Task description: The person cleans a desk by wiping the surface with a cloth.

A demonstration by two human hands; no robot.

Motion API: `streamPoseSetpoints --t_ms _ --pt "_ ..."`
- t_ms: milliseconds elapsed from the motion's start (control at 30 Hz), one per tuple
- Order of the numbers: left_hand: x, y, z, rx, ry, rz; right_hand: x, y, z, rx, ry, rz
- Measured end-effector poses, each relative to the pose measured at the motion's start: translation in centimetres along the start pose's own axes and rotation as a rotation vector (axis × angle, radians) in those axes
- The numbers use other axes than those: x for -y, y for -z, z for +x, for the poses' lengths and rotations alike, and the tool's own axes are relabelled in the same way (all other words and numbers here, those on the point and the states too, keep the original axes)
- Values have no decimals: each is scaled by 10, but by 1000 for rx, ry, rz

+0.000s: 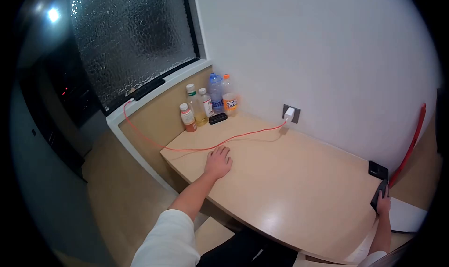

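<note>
The black object (376,198) is best steadied by the right hand (384,202), grip unclear, the left hand (218,163) spread flat on the table (290,183).

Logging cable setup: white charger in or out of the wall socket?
In: the white charger sits against the wall socket, the red cable running from it.

The blue bottle (215,90) and orange-capped bottle (229,103) are lettered, but illegibly.
</note>
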State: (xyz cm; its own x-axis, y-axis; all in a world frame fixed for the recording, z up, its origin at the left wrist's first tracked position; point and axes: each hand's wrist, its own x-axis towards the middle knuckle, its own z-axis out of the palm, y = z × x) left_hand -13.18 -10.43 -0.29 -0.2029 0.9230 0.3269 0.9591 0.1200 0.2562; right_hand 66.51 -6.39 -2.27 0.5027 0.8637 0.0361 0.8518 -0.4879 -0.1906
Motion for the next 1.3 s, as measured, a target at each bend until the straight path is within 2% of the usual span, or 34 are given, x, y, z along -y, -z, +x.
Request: streamPoseSetpoints --t_ms 100,133,233,300,367,467,567,600,700,767,800,867,933,1067,1100,1200,1300 --pt "1 0 -4 -11 -5 0 -33 -33 32 -44 139 -49" --pt "1 -2 -4 -30 -10 0 -19 -20 14 -54 26 17" --pt "0 0 -3 -23 -1 -5 5 -5 -21 -40 -62 -112" --pt "-2 -1 0 -7 2 -4 8 -11 -42 -83 -23 -193" --pt "2 -3 1 -6 -8 0 25 -7 -82 -141 24 -207" --pt "5 -8 0 -49 -77 45 52 2 -153 -194 261 -23" --pt "15 -21 9 -52 -100 45 128 30 -245 -125 341 81" --pt "-2 -32 4 -20 -169 57 116 14 -297 -119 335 98" --pt "0 -10 -13 -20 -417 -125 197 3 -334 -206 564 175" --pt "-39 3 -39 -43 -718 -227 242 -15 -354 -374 581 254" --pt "-63 14 -58 -70 -872 -274 243 -9 -369 -432 597 308" --pt "-106 31 -104 61 -1033 -368 231 9 -408 -503 614 345" --pt "-142 63 -152 108 -1159 -349 199 12 -435 -422 676 288" --pt "-150 32 -191 149 -1142 -317 155 3 -459 -312 696 117" --pt "-148 15 -193 88 -1151 -324 145 -5 -456 -301 689 72" --pt "-151 1 -198 -54 -1121 -378 145 1 -451 -370 676 143" --pt "-157 2 -198 -17 -1056 -447 148 0 -442 -442 671 211"
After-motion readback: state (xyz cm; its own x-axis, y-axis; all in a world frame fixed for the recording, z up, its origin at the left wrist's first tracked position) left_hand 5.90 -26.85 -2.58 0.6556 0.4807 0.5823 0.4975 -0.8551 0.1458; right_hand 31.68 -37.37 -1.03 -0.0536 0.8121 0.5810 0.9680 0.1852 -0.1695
